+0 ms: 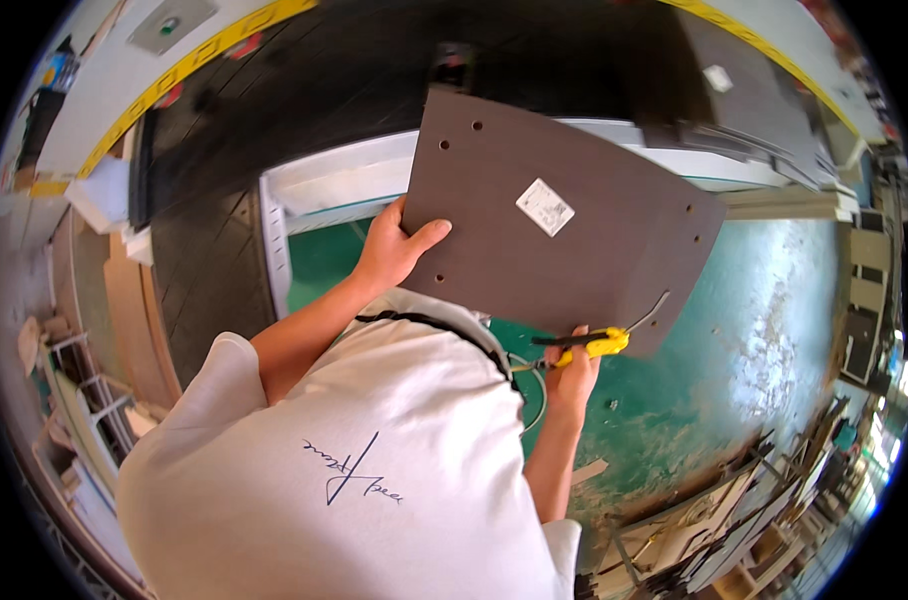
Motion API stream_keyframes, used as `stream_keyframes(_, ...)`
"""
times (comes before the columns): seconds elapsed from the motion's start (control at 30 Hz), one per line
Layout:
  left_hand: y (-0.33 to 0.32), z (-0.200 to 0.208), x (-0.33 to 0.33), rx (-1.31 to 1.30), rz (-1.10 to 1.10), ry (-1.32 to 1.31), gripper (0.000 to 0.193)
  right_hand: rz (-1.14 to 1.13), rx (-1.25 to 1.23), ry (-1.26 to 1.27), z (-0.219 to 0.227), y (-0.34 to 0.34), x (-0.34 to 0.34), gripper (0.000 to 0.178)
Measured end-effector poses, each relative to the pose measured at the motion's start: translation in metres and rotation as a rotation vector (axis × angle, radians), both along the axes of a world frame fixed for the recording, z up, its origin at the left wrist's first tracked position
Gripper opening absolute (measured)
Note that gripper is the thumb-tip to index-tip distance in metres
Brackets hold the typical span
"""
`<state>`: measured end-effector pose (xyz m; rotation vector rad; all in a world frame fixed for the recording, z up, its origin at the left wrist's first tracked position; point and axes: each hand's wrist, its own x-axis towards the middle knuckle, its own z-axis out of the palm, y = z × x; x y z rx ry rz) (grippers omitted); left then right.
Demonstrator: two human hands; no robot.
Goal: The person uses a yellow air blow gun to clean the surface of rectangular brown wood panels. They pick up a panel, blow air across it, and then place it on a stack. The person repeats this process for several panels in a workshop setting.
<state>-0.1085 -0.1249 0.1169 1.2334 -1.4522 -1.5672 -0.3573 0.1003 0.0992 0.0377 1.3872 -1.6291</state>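
Observation:
A dark brown panel (594,240) with several small round holes near its corners and a white label (545,207) is held up in front of me, tilted. My left hand (404,245) grips its left edge, thumb on the face and fingers behind. At the lower edge, my right hand (574,375) is closed around a yellow and black air blow gun (596,346). Its thin bent nozzle reaches over the panel's lower right corner, near a hole. A hose (539,400) runs from the gun's back end beside my shirt. Whether my right fingers also touch the panel is hidden.
Beyond the panel lies a dark conveyor (304,110) with a pale metal frame (349,170). Machines with yellow striped edges (199,75) stand at far left and right. Grey boards (754,140) lie at the far right. Board offcuts (694,520) clutter the green floor (664,420) at lower right.

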Motion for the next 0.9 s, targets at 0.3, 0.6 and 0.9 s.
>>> stream_keyframes(0.3, -0.007, 0.026, -0.142, 0.028, -0.13, 0.128, 0.056, -0.072, -0.063, 0.119, 0.018, 0.037, -0.122, 0.011)
stream_keyframes(0.6, -0.082, 0.034, -0.232, 0.195, 0.037, 0.282, 0.049, 0.081, 0.016, 0.154, 0.043, -0.088, -0.244, 0.012)
stream_keyframes(0.9, -0.171, 0.043, -0.4, 0.192, 0.127, 0.25, 0.053, 0.381, 0.155, 0.289, 0.055, -0.145, -0.368, 0.034)
